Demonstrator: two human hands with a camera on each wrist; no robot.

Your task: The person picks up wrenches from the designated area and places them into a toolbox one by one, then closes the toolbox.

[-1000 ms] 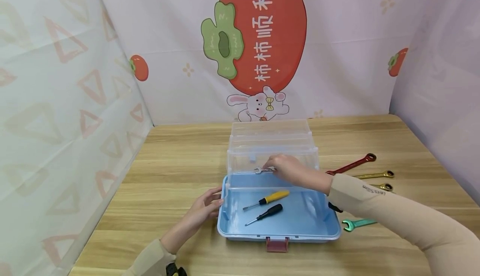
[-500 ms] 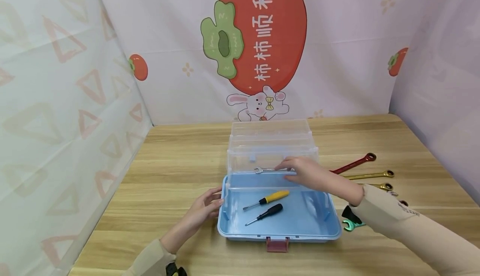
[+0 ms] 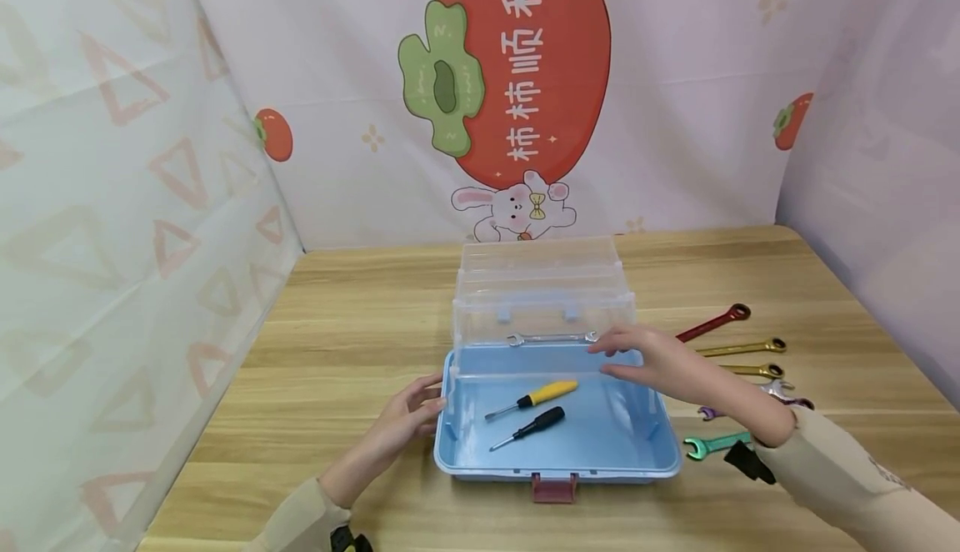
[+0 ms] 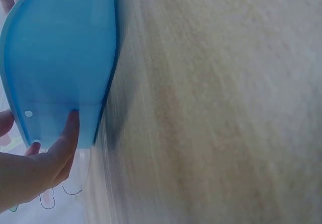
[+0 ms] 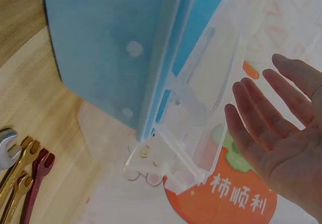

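While one box [image 3: 615, 444] holds two screwdrivers [image 3: 553, 390] [image 3: 550, 419], both hands [image 3: 408, 419] [image 3: 667, 362] (left touching it) are unclenched.

Toolbox [image 3: 600, 444] of smooth, glossy plastic; lid [image 3: 542, 283], transparent plastic. Silver wrench [image 3: 552, 338], shiny metal; bench [image 3: 367, 318], smooth wood grain

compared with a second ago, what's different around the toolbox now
The right hand has let go of the silver wrench by the back rim of the toolbox and moved right, holding nothing; the purple wrench on the table has come partly into view. The silver wrench, yellow screwdriver, black screwdriver, toolbox and left hand stayed put.
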